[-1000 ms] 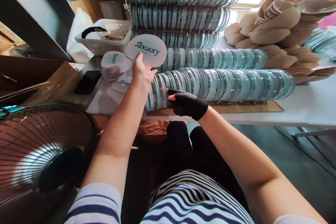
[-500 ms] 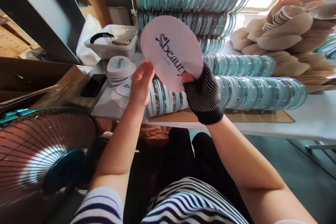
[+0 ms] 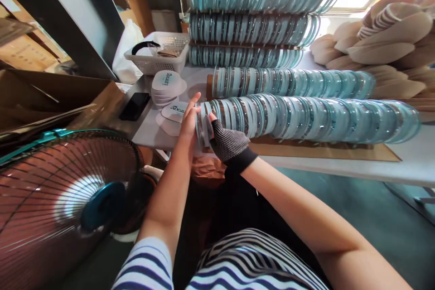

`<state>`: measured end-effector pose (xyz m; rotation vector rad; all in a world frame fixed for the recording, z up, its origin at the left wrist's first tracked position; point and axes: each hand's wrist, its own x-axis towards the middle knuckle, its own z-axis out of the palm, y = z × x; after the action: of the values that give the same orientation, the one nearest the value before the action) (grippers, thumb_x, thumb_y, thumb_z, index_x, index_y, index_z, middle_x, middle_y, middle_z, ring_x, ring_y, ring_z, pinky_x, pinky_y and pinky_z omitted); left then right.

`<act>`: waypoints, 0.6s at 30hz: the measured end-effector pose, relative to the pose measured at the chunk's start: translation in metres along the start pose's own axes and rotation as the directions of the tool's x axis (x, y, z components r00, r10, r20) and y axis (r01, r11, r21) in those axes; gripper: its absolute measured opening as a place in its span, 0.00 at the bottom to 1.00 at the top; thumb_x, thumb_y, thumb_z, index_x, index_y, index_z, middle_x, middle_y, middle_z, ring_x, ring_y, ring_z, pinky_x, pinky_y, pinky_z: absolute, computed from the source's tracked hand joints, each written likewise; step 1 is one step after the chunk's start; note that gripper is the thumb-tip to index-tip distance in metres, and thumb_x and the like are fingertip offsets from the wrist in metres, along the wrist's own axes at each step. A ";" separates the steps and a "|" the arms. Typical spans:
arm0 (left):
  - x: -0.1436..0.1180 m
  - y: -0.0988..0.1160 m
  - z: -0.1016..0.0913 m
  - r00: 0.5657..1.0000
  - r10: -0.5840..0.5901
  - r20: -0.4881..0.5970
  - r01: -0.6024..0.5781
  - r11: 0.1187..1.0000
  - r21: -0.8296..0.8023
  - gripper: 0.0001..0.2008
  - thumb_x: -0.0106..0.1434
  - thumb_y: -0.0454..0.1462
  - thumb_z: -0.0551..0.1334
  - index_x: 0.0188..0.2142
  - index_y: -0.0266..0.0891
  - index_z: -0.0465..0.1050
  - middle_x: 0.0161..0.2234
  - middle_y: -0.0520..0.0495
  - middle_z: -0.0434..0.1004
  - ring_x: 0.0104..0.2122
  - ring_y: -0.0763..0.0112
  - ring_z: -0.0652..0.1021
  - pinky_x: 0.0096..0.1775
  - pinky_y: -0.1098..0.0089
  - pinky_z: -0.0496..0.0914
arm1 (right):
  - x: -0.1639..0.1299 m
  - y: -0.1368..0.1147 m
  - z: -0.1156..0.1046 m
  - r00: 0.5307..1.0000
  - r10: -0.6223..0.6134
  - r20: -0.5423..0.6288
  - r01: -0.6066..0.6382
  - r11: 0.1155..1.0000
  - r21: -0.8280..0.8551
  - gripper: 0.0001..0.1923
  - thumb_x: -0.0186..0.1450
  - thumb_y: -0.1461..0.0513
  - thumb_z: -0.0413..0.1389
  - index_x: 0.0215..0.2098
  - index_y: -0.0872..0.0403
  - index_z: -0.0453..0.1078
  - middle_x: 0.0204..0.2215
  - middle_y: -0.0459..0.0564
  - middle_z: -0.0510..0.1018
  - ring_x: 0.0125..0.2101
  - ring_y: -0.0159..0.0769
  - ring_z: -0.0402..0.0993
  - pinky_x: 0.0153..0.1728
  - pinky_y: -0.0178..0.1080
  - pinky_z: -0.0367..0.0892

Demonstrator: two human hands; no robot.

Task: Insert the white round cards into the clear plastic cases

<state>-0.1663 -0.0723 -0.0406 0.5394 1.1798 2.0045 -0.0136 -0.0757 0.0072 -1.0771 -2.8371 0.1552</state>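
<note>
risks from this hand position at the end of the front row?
1. Both hands, the bare left hand and the black-gloved right hand, press on the end of the front row of clear teal-rimmed round discs, which stand on edge; a shove might topple them sideways.
2. That row end sits near the white table edge; discs could drop off.
3. The stack of white round printed cards lies beside the left hand; it may get knocked.

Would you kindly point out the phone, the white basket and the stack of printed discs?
phone (image 3: 135, 106), head view, middle of its dark screen.
white basket (image 3: 162, 61), head view, its front wall.
stack of printed discs (image 3: 167, 80), head view, top disc's printed face.
</note>
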 end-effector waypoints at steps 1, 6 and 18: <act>0.000 0.001 0.000 1.000 -0.002 -0.004 0.002 1.000 0.000 0.23 0.59 0.38 0.60 0.55 0.50 0.71 0.28 0.52 0.75 0.25 0.70 0.76 0.33 0.69 0.71 | 0.004 -0.001 0.003 1.000 -0.004 -0.011 0.004 1.000 0.015 0.33 0.69 0.54 0.45 0.70 0.54 0.45 0.33 0.57 0.81 0.30 0.45 0.79 0.30 0.40 0.68; 0.000 -0.002 -0.003 0.999 0.044 0.026 -0.045 0.998 0.036 0.24 0.58 0.35 0.57 0.55 0.49 0.72 0.28 0.52 0.76 0.25 0.71 0.76 0.34 0.70 0.72 | -0.010 0.011 0.009 0.991 0.056 -0.119 -0.031 0.978 0.205 0.22 0.69 0.50 0.44 0.54 0.53 0.66 0.31 0.52 0.80 0.31 0.41 0.78 0.31 0.37 0.65; 0.008 -0.001 0.000 1.000 0.009 -0.011 -0.010 0.999 -0.052 0.24 0.60 0.34 0.58 0.56 0.45 0.70 0.27 0.53 0.77 0.33 0.69 0.81 0.42 0.71 0.74 | 0.024 -0.005 0.001 0.993 -0.082 0.081 0.082 0.997 0.010 0.16 0.69 0.63 0.43 0.43 0.54 0.72 0.35 0.60 0.80 0.39 0.49 0.79 0.38 0.46 0.70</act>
<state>-0.1709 -0.0658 -0.0420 0.5094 1.1306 2.0429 -0.0344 -0.0635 0.0084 -0.9730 -2.9453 0.2062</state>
